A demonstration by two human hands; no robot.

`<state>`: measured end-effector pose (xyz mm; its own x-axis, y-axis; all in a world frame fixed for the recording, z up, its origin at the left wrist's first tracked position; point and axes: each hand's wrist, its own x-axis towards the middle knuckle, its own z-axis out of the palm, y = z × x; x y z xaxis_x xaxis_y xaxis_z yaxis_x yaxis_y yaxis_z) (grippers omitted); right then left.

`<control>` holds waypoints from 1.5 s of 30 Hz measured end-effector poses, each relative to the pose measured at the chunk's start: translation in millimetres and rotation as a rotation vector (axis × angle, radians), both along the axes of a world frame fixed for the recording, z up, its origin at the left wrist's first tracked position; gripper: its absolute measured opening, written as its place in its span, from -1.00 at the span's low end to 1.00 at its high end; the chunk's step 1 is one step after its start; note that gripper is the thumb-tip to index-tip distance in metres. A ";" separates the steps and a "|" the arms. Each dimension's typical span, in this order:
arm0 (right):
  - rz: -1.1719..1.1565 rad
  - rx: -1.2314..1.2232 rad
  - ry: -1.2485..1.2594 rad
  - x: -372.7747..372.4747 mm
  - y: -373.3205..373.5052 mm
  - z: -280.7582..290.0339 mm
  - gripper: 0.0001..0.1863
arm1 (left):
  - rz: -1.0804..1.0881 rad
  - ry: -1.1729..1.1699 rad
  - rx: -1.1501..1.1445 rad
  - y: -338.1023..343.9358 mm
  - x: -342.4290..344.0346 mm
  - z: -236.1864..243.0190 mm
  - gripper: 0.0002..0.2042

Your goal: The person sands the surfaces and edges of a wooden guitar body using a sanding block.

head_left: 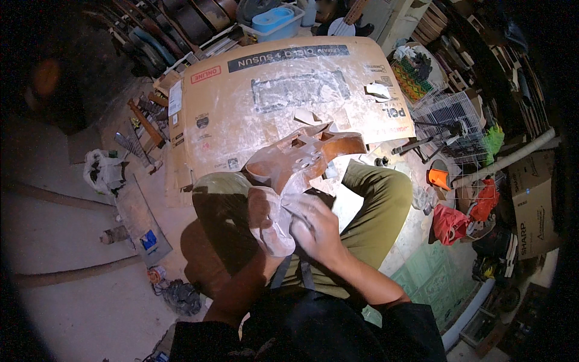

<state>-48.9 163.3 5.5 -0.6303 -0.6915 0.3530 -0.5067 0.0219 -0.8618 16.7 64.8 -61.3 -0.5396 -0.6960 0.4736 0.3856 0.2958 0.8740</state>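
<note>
A brown, dusty wooden guitar body (301, 158) rests across my lap, its horns pointing away from me. My left hand (260, 208) grips its near edge from the left, in shadow. My right hand (315, 224), white with dust, presses a crumpled pale sheet of sandpaper or cloth (274, 229) against the body's lower end. My knees in olive trousers (374, 199) sit on either side.
A flattened cardboard sheet (241, 102) covered in white dust lies ahead on the floor. Wire baskets (449, 117), an orange cone-shaped object (438, 178) and red bags (449, 223) crowd the right. A white bag (104, 170) and wooden pieces lie left. Guitars lean along the far wall.
</note>
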 end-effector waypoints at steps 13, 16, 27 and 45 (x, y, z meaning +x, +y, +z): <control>-0.046 0.051 0.030 4.4 5.3 -10.7 -0.63 | -0.026 -0.016 0.042 1.7 1.6 -3.8 -0.65; -0.102 0.125 0.089 -18.3 2.4 -23.5 -0.56 | -0.029 -0.016 0.048 -0.3 1.4 -2.9 -0.65; -0.058 0.041 0.039 5.7 4.4 -6.7 -0.62 | -0.030 -0.028 0.089 -3.0 3.4 -8.4 -0.63; -0.134 0.082 0.098 -11.5 6.1 -36.7 -0.61 | -0.028 -0.055 0.182 -6.9 2.4 -9.6 -0.61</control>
<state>-60.4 169.4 -31.2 -0.6844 -0.6325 0.3628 -0.5756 0.1632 -0.8013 19.0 57.9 -70.9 -0.5817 -0.7519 0.3104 0.3411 0.1209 0.9322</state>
